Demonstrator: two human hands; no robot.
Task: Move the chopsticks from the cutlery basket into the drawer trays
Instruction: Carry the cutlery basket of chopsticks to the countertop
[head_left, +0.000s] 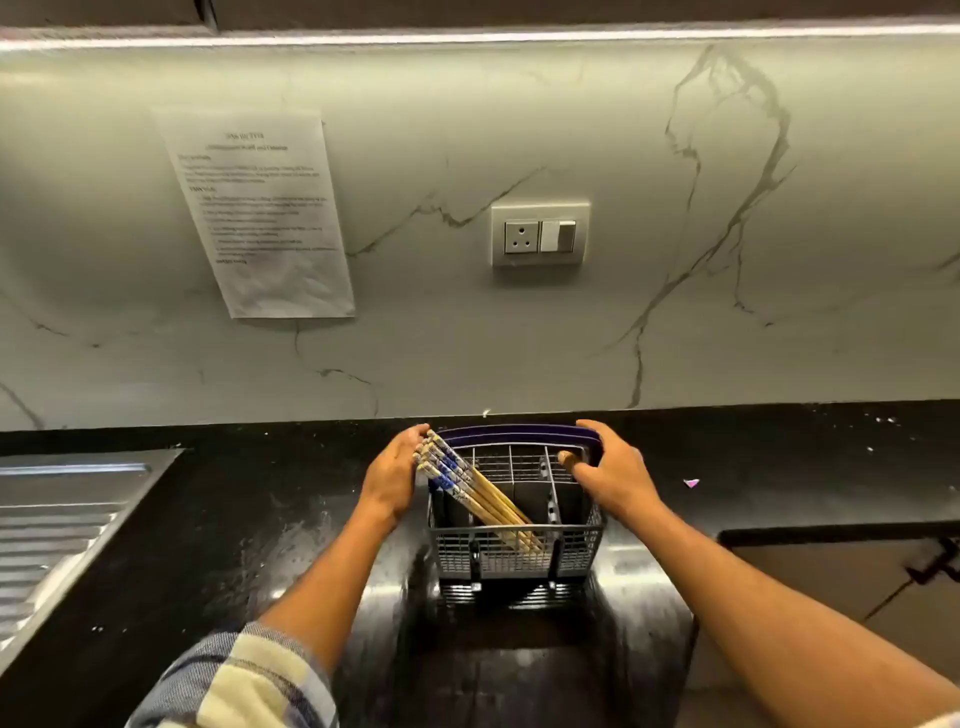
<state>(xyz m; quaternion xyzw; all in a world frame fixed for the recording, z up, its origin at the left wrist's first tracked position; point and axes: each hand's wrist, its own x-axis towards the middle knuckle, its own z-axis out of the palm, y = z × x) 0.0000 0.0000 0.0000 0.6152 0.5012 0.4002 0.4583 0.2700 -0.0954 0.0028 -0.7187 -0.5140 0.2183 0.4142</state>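
Fingers (418, 441) of the left hand (392, 475) are stretched out, only loosely curled, pressed against the patterned blue-and-white top ends of the chopsticks (470, 486); touching them from the left side, not wrapped around them, nothing clamped. Right hand (613, 475) sits on the right rim of the cutlery basket (519, 551), its fingers draped over the far corner by the dark blue handle (519, 434), thumb hooked inside over the grid; hand partly closed on the rim and handle, though whether it truly squeezes I cannot tell.

Chopsticks: a bundle of several, wooden shafts, leaning diagonally in the left-hand compartments of the basket, tops tilted up and left toward the left hand, lower ends down near the front wall. All of them are in the basket.

Basket is grey mesh plastic with inner dividers, standing upright on the black glossy bench (260, 545), near the back wall. Steel sink drainboard (57, 525) at the far left, well apart from the basket. Small pink scrap (691, 483) on the bench to the right of the right hand. On the marble-look wall (675, 312): a taped printed sheet (260, 213), text unreadable, and a socket-and-switch plate (540, 234). Plaid sleeve (244, 680) on the left arm, right forearm bare.
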